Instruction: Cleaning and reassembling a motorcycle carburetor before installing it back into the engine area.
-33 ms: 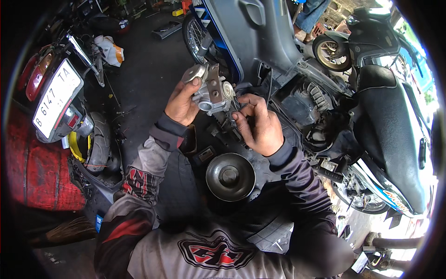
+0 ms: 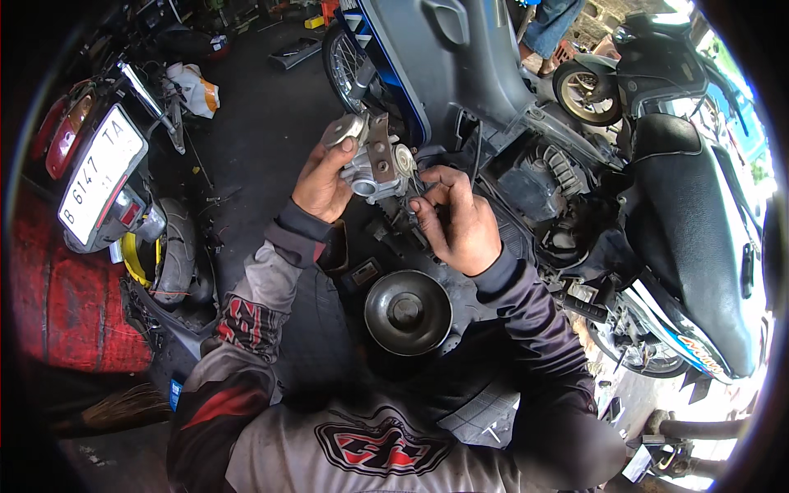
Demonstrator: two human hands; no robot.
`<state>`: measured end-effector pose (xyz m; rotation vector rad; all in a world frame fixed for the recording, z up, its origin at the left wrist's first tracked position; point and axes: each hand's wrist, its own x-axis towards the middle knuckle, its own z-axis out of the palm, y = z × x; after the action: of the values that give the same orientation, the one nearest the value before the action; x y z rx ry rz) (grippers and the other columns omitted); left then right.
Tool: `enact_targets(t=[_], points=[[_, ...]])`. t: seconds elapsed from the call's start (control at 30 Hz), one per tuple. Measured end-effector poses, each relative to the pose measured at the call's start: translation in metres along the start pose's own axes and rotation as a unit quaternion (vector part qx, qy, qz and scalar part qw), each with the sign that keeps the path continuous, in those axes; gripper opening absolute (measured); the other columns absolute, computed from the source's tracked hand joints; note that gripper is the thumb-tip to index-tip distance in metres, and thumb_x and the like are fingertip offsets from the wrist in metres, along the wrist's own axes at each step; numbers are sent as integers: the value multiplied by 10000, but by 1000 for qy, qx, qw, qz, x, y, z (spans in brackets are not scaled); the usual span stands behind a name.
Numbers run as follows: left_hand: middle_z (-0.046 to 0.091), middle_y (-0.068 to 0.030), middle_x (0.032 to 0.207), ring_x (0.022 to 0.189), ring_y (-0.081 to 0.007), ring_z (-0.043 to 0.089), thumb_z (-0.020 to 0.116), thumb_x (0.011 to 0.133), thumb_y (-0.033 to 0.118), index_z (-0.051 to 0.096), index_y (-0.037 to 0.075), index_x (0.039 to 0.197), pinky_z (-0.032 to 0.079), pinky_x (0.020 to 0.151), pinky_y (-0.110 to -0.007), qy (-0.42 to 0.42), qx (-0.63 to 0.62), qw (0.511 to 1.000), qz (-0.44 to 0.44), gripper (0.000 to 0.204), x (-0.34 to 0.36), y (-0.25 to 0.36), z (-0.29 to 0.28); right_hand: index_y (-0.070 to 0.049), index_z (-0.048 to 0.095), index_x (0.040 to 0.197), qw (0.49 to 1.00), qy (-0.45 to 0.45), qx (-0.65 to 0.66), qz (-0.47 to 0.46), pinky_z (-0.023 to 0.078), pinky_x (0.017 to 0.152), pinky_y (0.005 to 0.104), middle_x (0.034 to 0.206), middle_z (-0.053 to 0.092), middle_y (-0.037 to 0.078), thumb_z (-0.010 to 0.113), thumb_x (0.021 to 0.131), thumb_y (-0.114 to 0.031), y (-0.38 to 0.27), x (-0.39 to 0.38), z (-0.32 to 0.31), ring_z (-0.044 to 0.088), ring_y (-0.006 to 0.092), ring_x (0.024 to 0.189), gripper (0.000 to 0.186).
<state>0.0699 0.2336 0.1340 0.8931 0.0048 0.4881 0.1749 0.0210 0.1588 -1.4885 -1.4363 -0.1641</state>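
Note:
My left hand [image 2: 325,187] grips a silver metal carburetor [image 2: 359,171], its thumb against the rounded part at the upper left. The carburetor's round open bore faces me. A brown plate [image 2: 380,146] with screws runs down its front, and a pale round wheel [image 2: 403,159] sits on its right side. Close by that wheel is my right hand [image 2: 464,223], fingers bent and pinched together. Something thin and dark shows at those fingertips; what it is I cannot make out. Below both hands lies a round dark metal bowl [image 2: 407,338] with a raised centre.
A blue and grey motorbike [image 2: 485,62] with its engine area exposed stands ahead and to the right, its black seat [image 2: 686,205] at far right. At left are another motorbike's rear plate [image 2: 103,177] and a red surface [image 2: 78,287]. A person's leg [image 2: 551,33] shows at the top.

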Motion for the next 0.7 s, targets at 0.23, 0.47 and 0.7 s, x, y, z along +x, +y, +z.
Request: enact_targets(t=[0.23, 0.47, 0.7], points=[[622, -47, 1171, 1095, -159, 609, 763, 894, 141, 522, 26, 1304, 485, 966, -314, 21, 121, 987, 104, 490, 1, -5, 11, -26, 484, 1174, 1000, 0, -3, 9, 512, 569, 379, 736, 650, 98, 703, 893, -34, 1, -1, -2, 674, 307, 643, 356], [592, -59, 1182, 1122, -162, 566, 791, 854, 184, 482, 28, 1339, 444, 1001, -313, -5, 216, 971, 106, 596, -1, 0, 16, -27, 482, 1169, 999, -36, -8, 19, 526, 587, 395, 790, 689, 119, 705, 866, -29, 4, 0, -9, 690, 337, 694, 377], [621, -67, 1174, 1103, -165, 607, 770, 892, 166, 511, 12, 1304, 492, 967, -323, -7, 140, 984, 107, 510, -1, 5, 13, -28, 490, 1185, 998, -49, -8, 40, 535, 599, 388, 796, 698, 111, 695, 867, -32, -2, 1, -11, 700, 323, 704, 378]])
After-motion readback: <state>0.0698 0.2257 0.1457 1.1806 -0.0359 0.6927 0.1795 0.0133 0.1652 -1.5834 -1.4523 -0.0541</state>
